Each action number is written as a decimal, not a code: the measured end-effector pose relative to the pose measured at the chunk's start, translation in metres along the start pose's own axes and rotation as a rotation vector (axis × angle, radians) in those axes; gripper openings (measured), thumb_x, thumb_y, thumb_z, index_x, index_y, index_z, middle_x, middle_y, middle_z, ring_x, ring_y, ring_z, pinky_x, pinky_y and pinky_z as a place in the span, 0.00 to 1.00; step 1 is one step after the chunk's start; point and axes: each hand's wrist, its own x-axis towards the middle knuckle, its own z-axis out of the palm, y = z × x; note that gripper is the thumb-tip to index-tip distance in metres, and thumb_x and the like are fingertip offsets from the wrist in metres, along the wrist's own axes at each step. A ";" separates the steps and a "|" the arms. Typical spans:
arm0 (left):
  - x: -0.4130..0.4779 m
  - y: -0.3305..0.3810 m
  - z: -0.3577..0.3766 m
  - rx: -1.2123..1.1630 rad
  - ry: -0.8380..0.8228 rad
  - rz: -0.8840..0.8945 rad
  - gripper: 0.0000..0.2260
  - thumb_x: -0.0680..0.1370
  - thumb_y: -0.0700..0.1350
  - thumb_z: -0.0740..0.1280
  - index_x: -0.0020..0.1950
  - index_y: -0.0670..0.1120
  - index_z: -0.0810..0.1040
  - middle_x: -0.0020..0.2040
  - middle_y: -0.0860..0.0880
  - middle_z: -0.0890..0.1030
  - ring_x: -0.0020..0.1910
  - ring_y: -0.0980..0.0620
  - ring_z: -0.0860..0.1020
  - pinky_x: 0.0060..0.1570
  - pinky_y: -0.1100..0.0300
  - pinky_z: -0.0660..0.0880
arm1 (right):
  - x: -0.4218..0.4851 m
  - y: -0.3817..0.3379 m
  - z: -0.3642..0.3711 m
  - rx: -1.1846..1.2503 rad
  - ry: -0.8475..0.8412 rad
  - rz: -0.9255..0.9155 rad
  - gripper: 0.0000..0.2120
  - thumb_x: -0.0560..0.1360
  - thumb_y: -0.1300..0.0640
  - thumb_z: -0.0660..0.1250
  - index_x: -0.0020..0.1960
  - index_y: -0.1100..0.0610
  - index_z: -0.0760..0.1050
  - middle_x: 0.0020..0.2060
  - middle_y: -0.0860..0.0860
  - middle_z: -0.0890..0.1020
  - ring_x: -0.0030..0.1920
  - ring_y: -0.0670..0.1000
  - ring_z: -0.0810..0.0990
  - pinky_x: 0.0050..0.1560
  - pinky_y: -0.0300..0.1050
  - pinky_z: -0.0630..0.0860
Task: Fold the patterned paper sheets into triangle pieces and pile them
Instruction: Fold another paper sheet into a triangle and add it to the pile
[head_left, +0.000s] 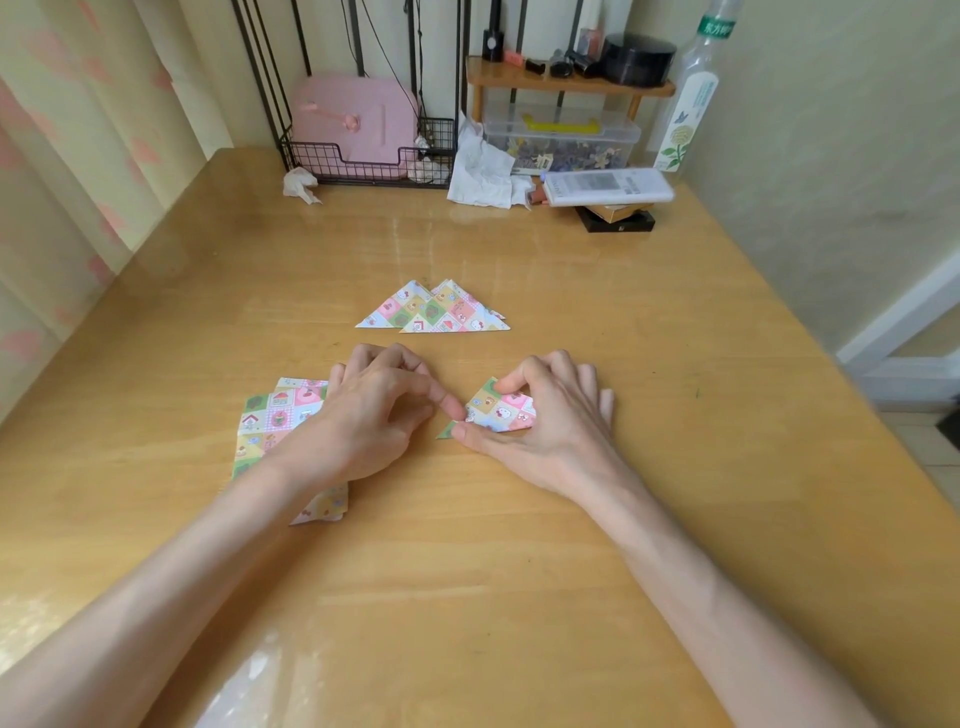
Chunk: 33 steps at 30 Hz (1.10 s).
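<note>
Pastel checkered paper (501, 410), folded triangular, lies pinched by the right hand (550, 415). Left hand (374, 415), fingers curled, touches its corner.

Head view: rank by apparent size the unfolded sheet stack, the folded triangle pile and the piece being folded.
1. unfolded sheet stack, largest even with the left hand covering part.
2. folded triangle pile.
3. piece being folded, smallest showing; the right hand hides part, so 2 versus 3 is unsure.
</note>
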 end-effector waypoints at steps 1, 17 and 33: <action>0.000 -0.001 0.000 0.001 0.006 0.009 0.19 0.83 0.42 0.66 0.49 0.70 0.81 0.53 0.62 0.72 0.58 0.57 0.62 0.53 0.60 0.54 | 0.000 0.000 -0.001 -0.008 -0.016 0.001 0.30 0.61 0.24 0.70 0.54 0.41 0.70 0.53 0.38 0.67 0.59 0.45 0.63 0.58 0.46 0.60; 0.000 -0.010 0.003 0.273 -0.034 0.296 0.47 0.62 0.26 0.57 0.69 0.68 0.75 0.73 0.68 0.67 0.70 0.56 0.62 0.54 0.61 0.56 | 0.024 -0.022 -0.024 -0.104 -0.353 0.156 0.30 0.61 0.26 0.74 0.53 0.43 0.71 0.55 0.44 0.65 0.60 0.51 0.61 0.62 0.50 0.61; 0.002 -0.008 -0.003 0.302 -0.068 0.220 0.45 0.63 0.26 0.57 0.65 0.71 0.78 0.73 0.63 0.66 0.72 0.50 0.59 0.53 0.56 0.54 | 0.035 -0.040 -0.036 -0.215 -0.539 0.234 0.38 0.62 0.24 0.73 0.63 0.45 0.71 0.61 0.48 0.63 0.66 0.53 0.59 0.70 0.56 0.62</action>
